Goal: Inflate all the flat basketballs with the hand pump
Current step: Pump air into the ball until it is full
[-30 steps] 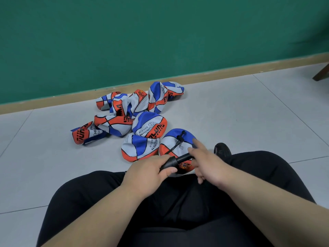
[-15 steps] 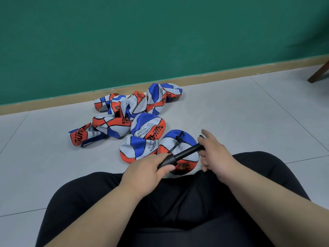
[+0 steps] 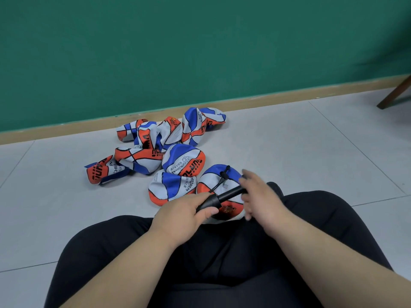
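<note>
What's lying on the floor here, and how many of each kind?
Flat basketballs: about 9 (the far heap overlaps, so the count is unsure)
Hand pump: 1
Wooden furniture leg: 1
Total: about 11

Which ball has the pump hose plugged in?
The nearest ball, against the legs under the pump: the black hose runs to its top. No hose reaches the others.
</note>
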